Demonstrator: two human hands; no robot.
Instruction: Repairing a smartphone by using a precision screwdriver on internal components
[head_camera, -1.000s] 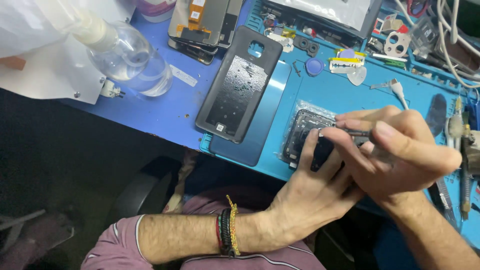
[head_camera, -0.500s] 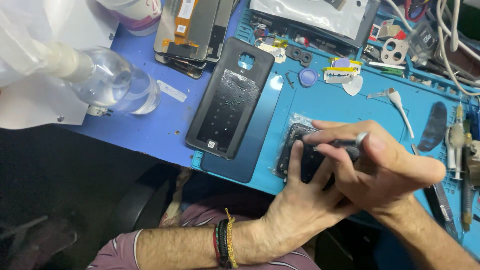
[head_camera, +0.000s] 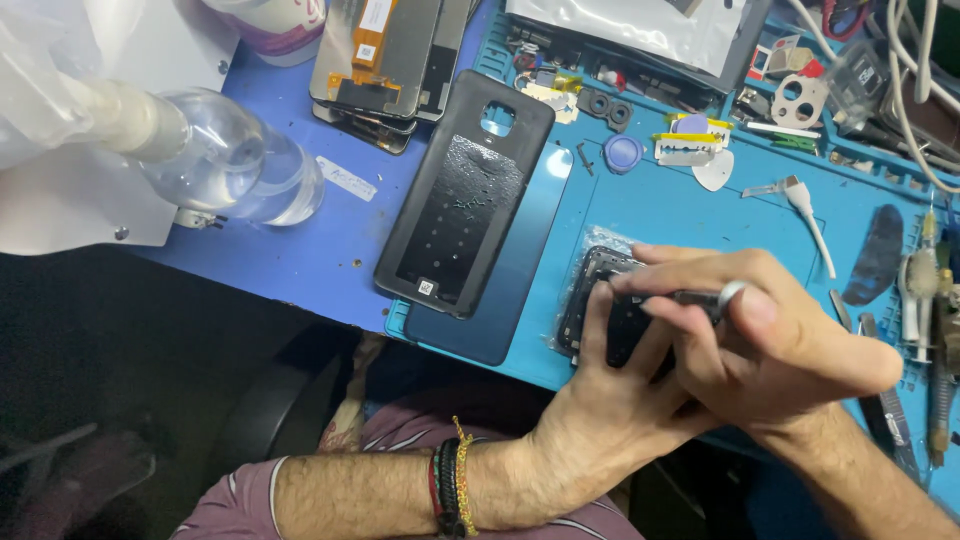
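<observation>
**Two Hands Busy Over a Small Black Phone Part**

At the lower right of the frame, two hands met over a small black phone part (head_camera: 600, 300) that lay on the blue work mat (head_camera: 680, 210). The left hand (head_camera: 590, 420) came up from the bottom, its wrist wearing dark and yellow bands (head_camera: 447, 487). Its fingers were spread and pressed down on the part, likely to keep it from sliding. The right hand (head_camera: 770, 330) came in from the lower right corner and lay partly over the left. It was closed tight on a thin dark tool with a silver end (head_camera: 715, 297), gripped much like a pen. The tool pointed left, toward the part, but its tip was hidden by the fingers. The hands were close together and touching, so the grip looked steady.

Just to the left, a black phone back cover (head_camera: 460, 205) rested on a dark blue panel (head_camera: 500, 300), out of the way but near. A clear bottle (head_camera: 235, 160) lay at the upper left on the blue table. Phone screens (head_camera: 385, 55) were stacked at the top. A white pointed tool (head_camera: 808, 215) sat at the upper right, and more tools (head_camera: 935, 330) lined the right edge, easy to grab.
</observation>
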